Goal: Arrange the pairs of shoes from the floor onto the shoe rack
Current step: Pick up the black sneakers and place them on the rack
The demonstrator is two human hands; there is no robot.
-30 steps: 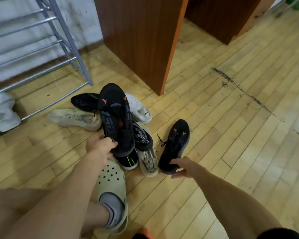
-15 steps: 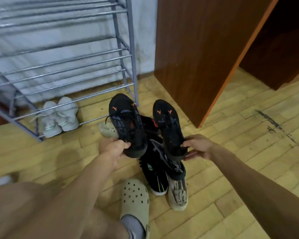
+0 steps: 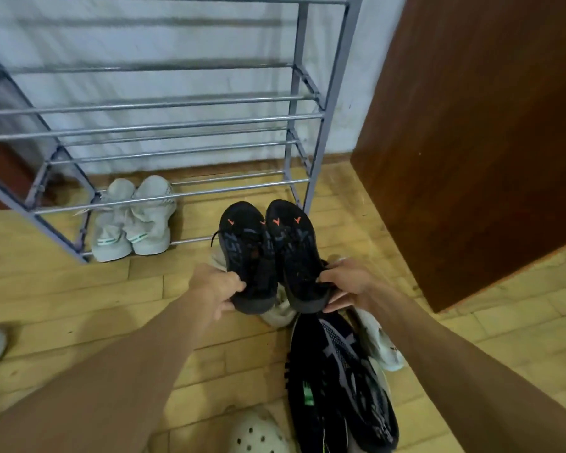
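Two black shoes (image 3: 268, 253) are gripped, one by each closed hand: left hand (image 3: 214, 287), right hand (image 3: 348, 284). Two white sneakers (image 3: 133, 223) are set on the shoe rack (image 3: 324, 103).

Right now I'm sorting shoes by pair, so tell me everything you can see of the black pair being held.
The black pair is two matching dark shoes held side by side, soles facing the camera, toes pointing up toward the shoe rack. Each sole has two small orange marks near the toe and grey tread lettering. The left hand grips one heel, the right hand the other. A lace dangles off the left shoe.
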